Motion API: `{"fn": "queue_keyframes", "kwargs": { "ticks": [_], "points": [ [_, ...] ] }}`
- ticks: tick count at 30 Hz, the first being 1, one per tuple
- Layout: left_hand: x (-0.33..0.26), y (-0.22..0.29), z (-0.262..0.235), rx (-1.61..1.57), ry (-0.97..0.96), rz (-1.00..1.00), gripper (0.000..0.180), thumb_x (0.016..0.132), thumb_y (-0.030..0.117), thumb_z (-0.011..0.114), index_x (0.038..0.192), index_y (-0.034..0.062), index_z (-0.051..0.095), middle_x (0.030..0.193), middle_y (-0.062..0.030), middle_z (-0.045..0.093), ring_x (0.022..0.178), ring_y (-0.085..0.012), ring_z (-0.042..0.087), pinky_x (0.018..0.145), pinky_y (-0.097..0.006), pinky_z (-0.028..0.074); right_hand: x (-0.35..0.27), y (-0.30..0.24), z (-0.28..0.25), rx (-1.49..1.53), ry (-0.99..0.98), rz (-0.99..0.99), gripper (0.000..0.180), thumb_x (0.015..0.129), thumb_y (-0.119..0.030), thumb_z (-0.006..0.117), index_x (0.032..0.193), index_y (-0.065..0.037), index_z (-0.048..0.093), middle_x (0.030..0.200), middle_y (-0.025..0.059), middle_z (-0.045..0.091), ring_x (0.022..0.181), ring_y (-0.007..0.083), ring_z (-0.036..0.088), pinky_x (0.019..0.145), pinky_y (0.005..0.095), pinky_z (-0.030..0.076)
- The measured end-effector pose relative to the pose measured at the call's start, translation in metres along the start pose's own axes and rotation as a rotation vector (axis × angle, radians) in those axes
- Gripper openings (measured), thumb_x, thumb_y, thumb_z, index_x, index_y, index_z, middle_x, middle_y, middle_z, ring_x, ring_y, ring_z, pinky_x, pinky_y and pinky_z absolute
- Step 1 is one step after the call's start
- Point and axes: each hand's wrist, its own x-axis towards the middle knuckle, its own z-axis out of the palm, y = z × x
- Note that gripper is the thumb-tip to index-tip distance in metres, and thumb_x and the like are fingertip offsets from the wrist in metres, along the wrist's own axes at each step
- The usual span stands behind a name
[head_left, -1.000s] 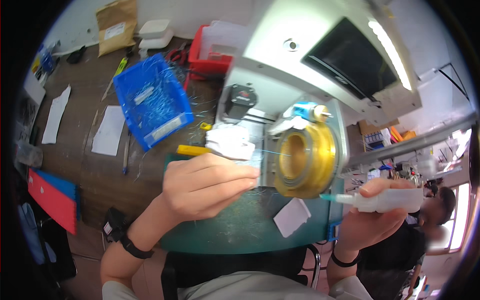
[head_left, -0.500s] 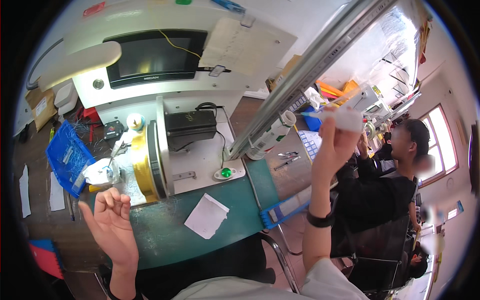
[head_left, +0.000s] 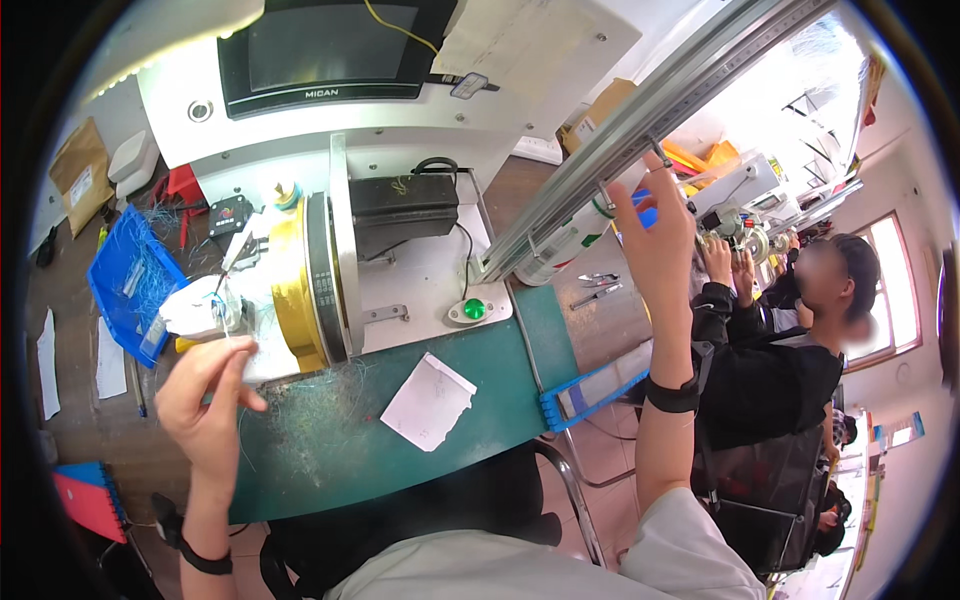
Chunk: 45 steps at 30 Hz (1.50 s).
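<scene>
My left hand (head_left: 208,405) is beside a white bundle (head_left: 203,308) at the front of a machine. Its thumb and fingertips are pinched together near the bundle; whatever lies between them is too thin to make out. A yellow ring (head_left: 291,290) and a black ring (head_left: 322,280) stand just right of the bundle. Raised at the right, my right hand (head_left: 657,240) is close to an aluminium post (head_left: 590,165). Thumb and forefinger are apart there, with nothing visible held. Left of that hand, partly behind the post, stands a white and green bottle (head_left: 553,248).
Blue tray (head_left: 110,260) with thin strands, far left; torn paper (head_left: 430,402) on the green mat (head_left: 340,470); green button (head_left: 474,309) on the machine base; metal tools (head_left: 598,290) right of the mat. A person in black (head_left: 770,390) works at the right.
My left hand has gone from loosely spread fingers to a pinch by the bundle. A blurred whitish thing in my right hand is no longer seen there. The view has shifted slightly.
</scene>
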Motion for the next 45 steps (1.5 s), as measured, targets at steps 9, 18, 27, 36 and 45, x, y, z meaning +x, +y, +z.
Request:
{"fn": "queue_keyframes", "kwargs": {
  "ticks": [9,18,27,36,45],
  "points": [
    [0.043,-0.021,-0.026,0.456,-0.050,0.960,0.033,0.068,-0.008,0.083,0.099,0.0045,0.084,0.100,-0.0068,0.067,0.072,-0.0175,0.070,0.056,-0.027,0.053,-0.138,-0.087,0.019,0.118,-0.569,0.121,0.023,0.088,-0.014,0.085,0.107,-0.006,0.074,0.096,0.0061,0.075,0.086,0.0207,0.068,0.074,0.0361,0.055],
    [0.040,-0.029,-0.021,0.298,0.019,0.832,0.038,0.069,-0.007,0.083,0.102,0.0127,0.086,0.105,-0.0026,0.071,0.067,-0.0088,0.065,0.053,-0.020,0.052,-0.157,-0.116,0.041,0.289,-0.806,0.455,0.029,0.087,-0.010,0.085,0.112,-0.006,0.071,0.099,0.0057,0.074,0.094,0.0218,0.068,0.081,0.0362,0.054],
    [0.031,-0.029,-0.029,0.314,-0.044,0.772,0.039,0.070,-0.010,0.087,0.103,0.0114,0.085,0.108,-0.0058,0.069,0.076,-0.0137,0.070,0.063,-0.025,0.059,-0.170,-0.121,0.050,0.054,-0.577,-0.051,0.013,0.093,-0.003,0.074,0.105,-0.002,0.067,0.102,0.0104,0.068,0.091,0.0275,0.067,0.080,0.0397,0.053],
    [0.035,-0.032,-0.019,0.241,-0.015,0.786,0.033,0.074,-0.004,0.087,0.101,0.0144,0.085,0.108,-0.0028,0.074,0.075,-0.0111,0.072,0.061,-0.022,0.060,-0.110,-0.155,-0.038,0.508,-0.495,0.230,0.011,0.095,0.006,0.065,0.104,-0.001,0.065,0.102,0.0064,0.065,0.089,0.0138,0.060,0.083,0.0254,0.046],
    [0.035,-0.028,-0.027,0.185,-0.044,0.757,0.027,0.078,0.003,0.087,0.102,0.0127,0.082,0.107,-0.0035,0.081,0.085,-0.0173,0.079,0.070,-0.028,0.063,-0.038,-0.275,0.036,0.555,-0.387,-0.161,0.030,0.074,0.006,0.087,0.098,0.001,0.070,0.094,0.0061,0.069,0.081,0.0172,0.064,0.075,0.0295,0.049]
  ]
}}
